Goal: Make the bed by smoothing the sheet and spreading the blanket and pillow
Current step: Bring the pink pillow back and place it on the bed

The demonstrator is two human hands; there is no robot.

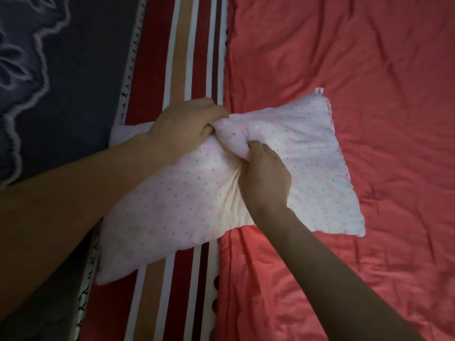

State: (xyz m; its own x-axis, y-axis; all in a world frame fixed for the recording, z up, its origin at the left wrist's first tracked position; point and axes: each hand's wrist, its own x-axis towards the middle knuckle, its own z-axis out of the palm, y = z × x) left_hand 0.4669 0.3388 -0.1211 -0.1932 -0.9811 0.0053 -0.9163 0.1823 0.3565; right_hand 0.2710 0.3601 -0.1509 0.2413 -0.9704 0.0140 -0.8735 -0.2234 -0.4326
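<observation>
A pale pink pillow (307,153) with small dots lies across the middle of the view, half on the striped sheet (187,57) and half on the red blanket (357,57). My left hand (184,126) grips a bunched fold of the pillow's cover at its far edge. My right hand (264,175) pinches the same fold from the near side, fingers curled into the fabric. The cover is puckered between the two hands.
The red blanket is wrinkled and covers the right half of the view. A dark blue fabric (61,70) with pale line patterns lies at the left, beyond a patterned border strip (129,77).
</observation>
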